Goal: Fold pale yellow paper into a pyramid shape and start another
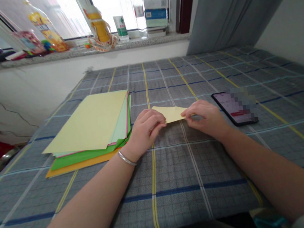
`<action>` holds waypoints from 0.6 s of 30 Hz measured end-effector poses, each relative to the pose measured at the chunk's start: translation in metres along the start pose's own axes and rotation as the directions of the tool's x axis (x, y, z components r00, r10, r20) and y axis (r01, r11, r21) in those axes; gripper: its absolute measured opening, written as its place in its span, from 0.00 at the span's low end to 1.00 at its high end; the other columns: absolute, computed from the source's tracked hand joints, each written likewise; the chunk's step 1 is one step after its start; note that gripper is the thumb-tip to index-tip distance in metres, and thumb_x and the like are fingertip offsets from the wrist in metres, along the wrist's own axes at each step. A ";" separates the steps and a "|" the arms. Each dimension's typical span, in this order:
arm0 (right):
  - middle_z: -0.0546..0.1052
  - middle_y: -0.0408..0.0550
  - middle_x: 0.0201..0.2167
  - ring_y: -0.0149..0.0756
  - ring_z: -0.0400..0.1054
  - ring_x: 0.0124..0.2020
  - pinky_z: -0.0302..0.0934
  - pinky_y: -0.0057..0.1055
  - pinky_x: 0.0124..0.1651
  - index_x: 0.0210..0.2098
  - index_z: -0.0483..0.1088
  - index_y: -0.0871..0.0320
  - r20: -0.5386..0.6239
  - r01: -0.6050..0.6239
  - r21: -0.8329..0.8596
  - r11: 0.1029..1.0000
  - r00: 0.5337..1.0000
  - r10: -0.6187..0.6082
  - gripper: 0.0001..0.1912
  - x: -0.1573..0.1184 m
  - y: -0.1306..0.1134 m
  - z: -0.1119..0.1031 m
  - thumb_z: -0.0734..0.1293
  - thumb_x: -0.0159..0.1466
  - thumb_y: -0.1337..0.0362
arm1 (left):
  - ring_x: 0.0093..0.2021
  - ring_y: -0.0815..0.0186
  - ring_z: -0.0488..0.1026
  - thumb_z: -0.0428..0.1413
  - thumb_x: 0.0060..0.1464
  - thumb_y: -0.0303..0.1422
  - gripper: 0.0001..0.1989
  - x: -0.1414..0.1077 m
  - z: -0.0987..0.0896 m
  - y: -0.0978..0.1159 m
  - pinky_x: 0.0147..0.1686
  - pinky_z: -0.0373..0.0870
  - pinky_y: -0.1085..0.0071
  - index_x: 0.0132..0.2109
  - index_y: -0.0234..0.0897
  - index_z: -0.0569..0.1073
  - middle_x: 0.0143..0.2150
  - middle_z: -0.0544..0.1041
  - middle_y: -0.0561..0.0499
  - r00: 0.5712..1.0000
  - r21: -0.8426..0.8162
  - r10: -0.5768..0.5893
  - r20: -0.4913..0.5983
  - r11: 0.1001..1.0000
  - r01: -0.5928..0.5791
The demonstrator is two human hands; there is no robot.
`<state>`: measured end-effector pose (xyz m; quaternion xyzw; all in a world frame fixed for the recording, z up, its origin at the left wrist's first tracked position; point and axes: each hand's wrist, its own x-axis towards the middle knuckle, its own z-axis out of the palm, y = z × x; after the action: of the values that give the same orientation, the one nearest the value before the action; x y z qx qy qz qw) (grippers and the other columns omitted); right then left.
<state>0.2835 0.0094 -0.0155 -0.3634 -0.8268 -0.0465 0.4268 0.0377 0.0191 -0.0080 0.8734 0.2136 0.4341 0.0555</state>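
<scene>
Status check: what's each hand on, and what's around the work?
Left hand and right hand gripping opposite ends of small folded yellow paper. Colored sheets left, phone right. Nothing between hands but the paper.

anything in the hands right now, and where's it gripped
Yes, a small piece of yellow paper: the left hand pinches its left end, the right hand its right end.
</scene>
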 end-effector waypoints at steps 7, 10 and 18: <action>0.81 0.41 0.32 0.37 0.74 0.34 0.67 0.36 0.43 0.31 0.74 0.52 -0.020 0.007 0.000 1.000 1.000 -0.007 0.10 0.000 0.006 -0.005 0.66 0.55 0.74 | 0.42 0.64 0.72 0.52 0.63 0.33 0.06 0.000 -0.006 -0.003 0.48 0.68 0.63 0.36 0.38 0.70 0.38 0.77 0.49 0.998 0.011 -0.059 -0.039 0.998 0.059; 0.81 0.41 0.31 0.37 0.74 0.35 0.66 0.37 0.43 0.30 0.73 0.52 -0.036 -0.016 0.011 1.000 0.999 0.016 0.09 0.000 0.009 -0.006 0.66 0.55 0.73 | 0.43 0.64 0.72 0.53 0.63 0.34 0.07 0.000 -0.011 -0.005 0.47 0.70 0.63 0.36 0.38 0.70 0.39 0.77 0.49 0.990 0.009 -0.123 -0.070 0.992 0.123; 0.81 0.41 0.31 0.37 0.74 0.35 0.65 0.39 0.45 0.26 0.70 0.52 -0.012 -0.045 0.057 0.997 0.999 0.046 0.06 0.000 0.013 -0.010 0.67 0.58 0.69 | 0.46 0.64 0.72 0.53 0.63 0.35 0.08 0.001 -0.020 -0.008 0.51 0.69 0.62 0.35 0.38 0.70 0.42 0.77 0.48 0.977 0.083 -0.146 -0.155 0.984 0.160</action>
<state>0.2984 0.0152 -0.0122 -0.3697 -0.8164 -0.0158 0.4433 0.0194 0.0250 0.0025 0.8212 0.3041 0.4818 0.0311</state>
